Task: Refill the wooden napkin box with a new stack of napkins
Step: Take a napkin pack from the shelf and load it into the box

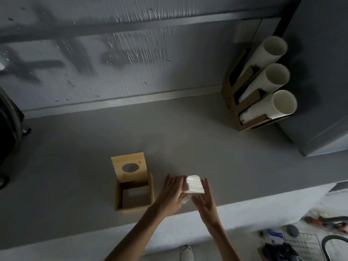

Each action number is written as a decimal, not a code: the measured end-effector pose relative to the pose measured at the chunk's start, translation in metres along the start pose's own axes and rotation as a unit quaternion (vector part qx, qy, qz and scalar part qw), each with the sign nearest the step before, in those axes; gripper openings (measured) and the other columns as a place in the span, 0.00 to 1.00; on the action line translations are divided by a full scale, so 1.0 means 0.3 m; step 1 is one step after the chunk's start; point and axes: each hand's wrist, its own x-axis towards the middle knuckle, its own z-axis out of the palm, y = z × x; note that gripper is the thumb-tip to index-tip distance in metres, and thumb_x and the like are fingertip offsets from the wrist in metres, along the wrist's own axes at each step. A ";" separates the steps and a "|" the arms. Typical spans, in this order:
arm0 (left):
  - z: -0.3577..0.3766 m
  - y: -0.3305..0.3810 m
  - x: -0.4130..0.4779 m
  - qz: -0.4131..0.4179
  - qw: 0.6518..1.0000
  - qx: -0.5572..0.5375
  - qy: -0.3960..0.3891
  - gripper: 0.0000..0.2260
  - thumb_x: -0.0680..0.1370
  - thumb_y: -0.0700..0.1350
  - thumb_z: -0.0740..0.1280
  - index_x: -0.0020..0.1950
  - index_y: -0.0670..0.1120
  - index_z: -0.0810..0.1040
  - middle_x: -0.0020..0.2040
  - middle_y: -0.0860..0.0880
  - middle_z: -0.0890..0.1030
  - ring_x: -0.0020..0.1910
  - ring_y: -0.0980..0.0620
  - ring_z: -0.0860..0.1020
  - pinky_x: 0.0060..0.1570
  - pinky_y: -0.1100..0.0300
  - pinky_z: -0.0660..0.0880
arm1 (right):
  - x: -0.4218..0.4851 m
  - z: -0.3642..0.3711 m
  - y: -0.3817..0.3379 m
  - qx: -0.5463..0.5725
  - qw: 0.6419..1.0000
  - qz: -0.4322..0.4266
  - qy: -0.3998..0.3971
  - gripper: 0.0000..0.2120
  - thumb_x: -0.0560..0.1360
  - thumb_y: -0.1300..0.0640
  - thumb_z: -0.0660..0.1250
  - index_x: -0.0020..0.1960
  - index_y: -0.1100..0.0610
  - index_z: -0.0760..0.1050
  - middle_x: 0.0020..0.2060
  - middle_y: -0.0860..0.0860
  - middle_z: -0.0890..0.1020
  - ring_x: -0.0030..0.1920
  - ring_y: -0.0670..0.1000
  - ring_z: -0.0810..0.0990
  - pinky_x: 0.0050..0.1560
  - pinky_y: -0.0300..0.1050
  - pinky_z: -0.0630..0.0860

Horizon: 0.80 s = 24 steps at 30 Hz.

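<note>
The wooden napkin box (119, 196) stands on the grey counter, left of my hands. Its hinged lid (130, 165), with an oval hole, is swung up and back, and the inside looks empty. Just right of the box, a white stack of napkins (195, 185) is pressed between my two palms. My left hand (172, 193) flattens against the stack's left side, fingers straight. On the stack's right side lies my right hand (204, 196), fingers extended. The stack's bottom is hidden by my hands, so I cannot tell whether it rests on the counter.
A wooden cup dispenser (244, 102) with three rows of white paper cups stands at the back right against a grey cabinet (323, 81). A dark object (9, 129) sits at the far left. Below the counter edge, right, lie a wire basket (305, 245) and tools.
</note>
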 end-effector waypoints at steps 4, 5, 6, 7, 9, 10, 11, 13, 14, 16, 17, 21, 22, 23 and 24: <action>-0.018 0.039 0.038 0.039 0.989 0.137 -0.040 0.26 0.68 0.42 0.72 0.64 0.48 0.67 0.57 0.45 0.77 0.57 0.44 0.74 0.65 0.48 0.69 | 0.015 -0.045 -0.001 -0.156 0.987 -0.029 -0.014 0.45 0.73 0.65 0.67 0.77 0.46 0.42 0.76 0.36 0.46 0.75 0.36 0.45 0.71 0.26 0.46; -0.013 0.051 0.045 0.051 0.986 0.154 -0.048 0.27 0.68 0.42 0.72 0.65 0.47 0.67 0.56 0.44 0.77 0.57 0.43 0.74 0.64 0.48 0.69 | 0.026 -0.051 -0.005 -0.189 0.981 -0.043 -0.026 0.43 0.74 0.66 0.66 0.77 0.48 0.44 0.76 0.37 0.48 0.75 0.36 0.46 0.71 0.25 0.46; -0.002 0.061 0.050 0.058 0.983 0.161 -0.061 0.27 0.69 0.43 0.71 0.66 0.47 0.66 0.57 0.44 0.77 0.58 0.43 0.74 0.65 0.49 0.68 | 0.036 -0.052 -0.007 -0.210 0.976 -0.053 -0.035 0.40 0.74 0.67 0.66 0.77 0.48 0.48 0.76 0.39 0.52 0.76 0.38 0.50 0.70 0.25 0.48; 0.010 0.069 0.052 0.056 0.984 0.154 -0.070 0.28 0.71 0.43 0.70 0.68 0.47 0.65 0.59 0.44 0.76 0.60 0.43 0.72 0.67 0.49 0.65 | 0.042 -0.053 -0.014 -0.223 0.973 -0.052 -0.041 0.38 0.73 0.69 0.65 0.76 0.47 0.53 0.75 0.41 0.58 0.75 0.39 0.56 0.69 0.25 0.52; 0.026 0.074 0.043 0.010 0.992 0.104 -0.075 0.31 0.72 0.44 0.70 0.72 0.47 0.61 0.65 0.45 0.72 0.65 0.43 0.68 0.70 0.50 0.61 | 0.052 -0.058 -0.018 -0.236 0.970 -0.041 -0.034 0.35 0.72 0.70 0.65 0.70 0.42 0.61 0.68 0.40 0.69 0.69 0.40 0.67 0.68 0.30 0.62; 0.027 0.071 0.033 -0.022 0.995 0.068 -0.071 0.32 0.72 0.45 0.70 0.73 0.47 0.60 0.67 0.46 0.69 0.68 0.44 0.65 0.71 0.51 0.60 | 0.053 -0.062 -0.016 -0.240 0.969 -0.040 -0.029 0.34 0.71 0.69 0.65 0.67 0.40 0.63 0.66 0.39 0.72 0.66 0.38 0.69 0.67 0.34 0.65; 0.027 0.068 0.022 -0.057 0.996 0.026 -0.065 0.34 0.72 0.45 0.71 0.73 0.48 0.58 0.70 0.46 0.66 0.70 0.45 0.62 0.71 0.52 0.60 | 0.053 -0.065 -0.011 -0.244 0.968 -0.042 -0.027 0.33 0.71 0.69 0.65 0.66 0.38 0.64 0.64 0.38 0.73 0.64 0.36 0.70 0.67 0.38 0.68; 0.027 0.058 -0.003 -0.121 0.988 -0.075 -0.059 0.37 0.71 0.45 0.72 0.74 0.50 0.54 0.73 0.46 0.59 0.72 0.47 0.57 0.72 0.52 0.62 | 0.045 -0.070 0.002 -0.250 0.967 -0.053 -0.025 0.34 0.70 0.68 0.66 0.63 0.34 0.64 0.64 0.37 0.73 0.63 0.34 0.69 0.66 0.37 0.68; 0.030 0.052 -0.015 -0.148 0.980 -0.124 -0.056 0.39 0.71 0.44 0.73 0.74 0.51 0.53 0.73 0.46 0.56 0.72 0.48 0.57 0.71 0.52 0.63 | 0.041 -0.069 0.008 -0.248 0.967 -0.056 -0.025 0.35 0.70 0.68 0.66 0.63 0.33 0.64 0.65 0.39 0.72 0.64 0.35 0.69 0.66 0.35 0.67; 0.038 0.044 -0.035 -0.185 0.962 -0.193 -0.058 0.41 0.70 0.43 0.74 0.74 0.53 0.51 0.73 0.48 0.54 0.72 0.48 0.59 0.69 0.53 0.66 | 0.033 -0.064 0.018 -0.241 0.969 -0.047 -0.035 0.37 0.70 0.67 0.67 0.64 0.31 0.61 0.68 0.41 0.68 0.68 0.40 0.67 0.67 0.34 0.64; 0.042 0.045 -0.043 -0.196 0.955 -0.214 -0.062 0.41 0.71 0.42 0.74 0.74 0.54 0.50 0.73 0.49 0.53 0.71 0.48 0.60 0.69 0.53 0.67 | 0.028 -0.059 0.021 -0.237 0.970 -0.039 -0.042 0.37 0.70 0.67 0.68 0.65 0.33 0.60 0.69 0.41 0.67 0.68 0.42 0.66 0.68 0.37 0.64; 0.054 0.073 -0.047 -0.219 0.934 -0.279 -0.040 0.42 0.72 0.40 0.73 0.75 0.54 0.48 0.75 0.48 0.54 0.73 0.50 0.59 0.70 0.51 0.67 | 0.014 -0.042 0.031 -0.206 0.977 -0.024 -0.048 0.38 0.72 0.68 0.68 0.74 0.45 0.56 0.71 0.42 0.65 0.71 0.44 0.64 0.72 0.42 0.62; 0.054 0.078 -0.045 -0.225 0.928 -0.294 -0.029 0.42 0.72 0.39 0.72 0.75 0.55 0.48 0.76 0.49 0.54 0.74 0.50 0.58 0.71 0.50 0.65 | 0.012 -0.039 0.030 -0.199 0.979 -0.017 -0.044 0.39 0.72 0.68 0.68 0.75 0.46 0.54 0.73 0.44 0.63 0.72 0.44 0.62 0.72 0.41 0.61; 0.058 0.082 -0.044 -0.230 0.923 -0.307 -0.021 0.42 0.72 0.38 0.71 0.76 0.55 0.47 0.77 0.51 0.53 0.75 0.50 0.56 0.72 0.48 0.63 | 0.013 -0.035 0.028 -0.193 0.980 -0.012 -0.041 0.41 0.72 0.68 0.68 0.76 0.47 0.52 0.74 0.45 0.61 0.73 0.44 0.60 0.73 0.41 0.59; 0.056 0.087 -0.044 -0.233 0.920 -0.313 -0.020 0.42 0.72 0.37 0.71 0.76 0.56 0.47 0.77 0.52 0.52 0.75 0.51 0.54 0.73 0.48 0.62 | 0.011 -0.032 0.027 -0.186 0.982 -0.011 -0.038 0.42 0.72 0.68 0.68 0.76 0.48 0.50 0.75 0.45 0.59 0.74 0.44 0.58 0.73 0.42 0.58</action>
